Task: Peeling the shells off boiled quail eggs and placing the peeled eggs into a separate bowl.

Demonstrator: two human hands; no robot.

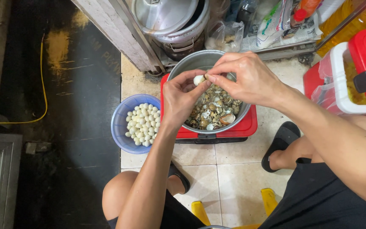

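Clearly the weak spot is the small pale egg point(198, 79) itself: it is pinched between both hands above the steel pot point(183, 68), and, as I judge it, a hard dig of the thumb could gouge the soft white, while a slip would drop it among the speckled shells point(214, 110) in the pot, where it would have to be fished out. Bits of shell could also flick sideways into the blue bowl point(120, 123) just beside the pot, which holds a heap of peeled white eggs point(143, 124), and so dirty the clean batch. The pot rests on a red box lid point(250, 125), near its edge as far as I can tell, so a knock from a forearm might tip it. The left hand point(178, 99) is curled nearly closed, its fingertips gathered round the egg from below and cradling it. The right hand point(246, 78) comes in from above with thumb and forefinger brought together on the egg's right side, pinching at what looks like a scrap of shell, though the view is too small to be sure; its other fingers are loosely bent and hold nothing. The person sits low over a tiled floor point(234, 178), with a black sandal point(280, 144) beside the box and a red-and-white cooler point(352, 76) well apart on the right.
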